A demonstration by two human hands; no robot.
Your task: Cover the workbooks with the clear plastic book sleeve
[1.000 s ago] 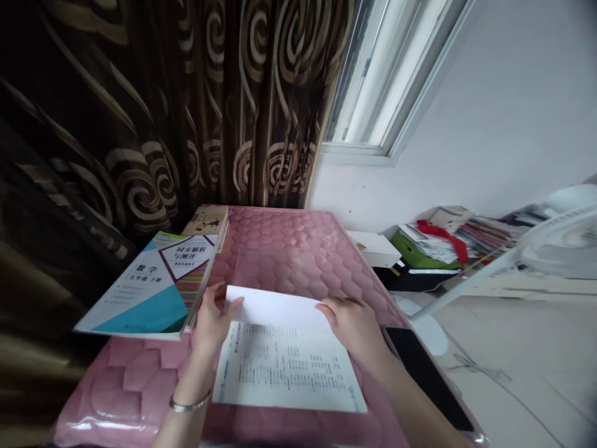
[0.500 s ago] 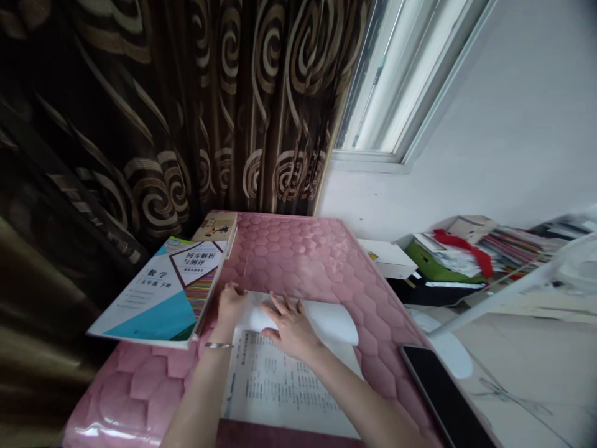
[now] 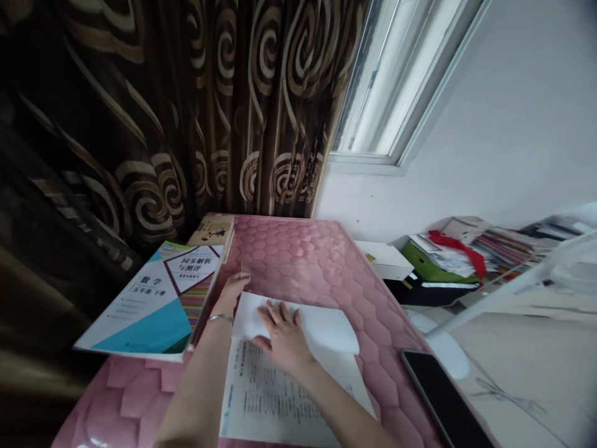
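Note:
My right hand [image 3: 285,339] lies flat with fingers spread on a blank white flap [image 3: 329,326], which curls over the upper part of a printed page [image 3: 275,389]. Just beyond the flap's upper left corner, my left hand [image 3: 236,291], with a bracelet at the wrist, has its fingers pressed together. A faint, thin, see-through edge rises by those fingertips; what they grip is too unclear to name. Left of that hand is a blue and white book [image 3: 149,305] with a striped cover panel.
A tan book [image 3: 212,230] lies behind the blue and white one on the pink table cover [image 3: 284,249]. A dark-screened phone [image 3: 443,395] rests at the right edge. Beyond are a white box [image 3: 385,258], a green container [image 3: 431,258] of papers, and a white stand.
My left hand has moved up and away from the flap's corner, where it was touching. My right hand has shifted slightly left and down, still flat on the flap. The view has shifted slightly.

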